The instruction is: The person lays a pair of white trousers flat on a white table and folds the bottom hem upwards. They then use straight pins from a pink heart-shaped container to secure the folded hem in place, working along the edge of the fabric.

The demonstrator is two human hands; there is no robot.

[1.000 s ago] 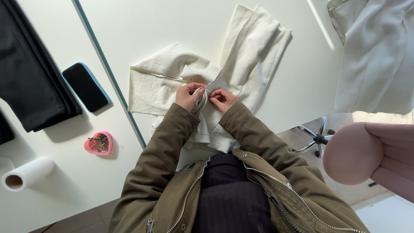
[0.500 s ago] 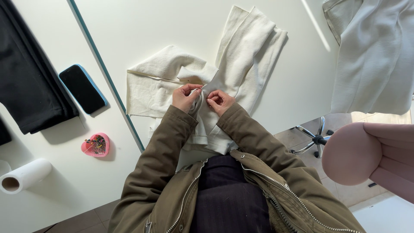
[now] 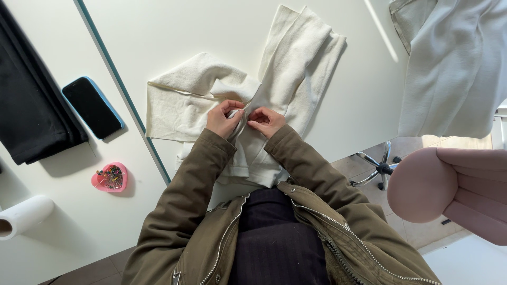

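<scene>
A cream knitted garment (image 3: 296, 58) lies spread on the white table (image 3: 174, 31), with one part folded to the left and one reaching up to the right. My left hand (image 3: 224, 119) and my right hand (image 3: 266, 120) meet at the garment's middle. Both pinch a raised fold of the cream fabric between fingers and thumb. The fingertips nearly touch each other. My olive jacket sleeves (image 3: 185, 195) cover both forearms.
A dark phone in a blue case (image 3: 92, 107) and folded black cloth (image 3: 26, 105) lie at the left. A pink heart-shaped pin dish (image 3: 110, 177) and a paper roll (image 3: 24, 216) sit nearer. Pale grey fabric (image 3: 454, 68) hangs at the right, above a pink rounded form (image 3: 449, 190).
The view has drifted slightly. Both hands stay pinched on the same fold of the garment, with only small finger movements.
</scene>
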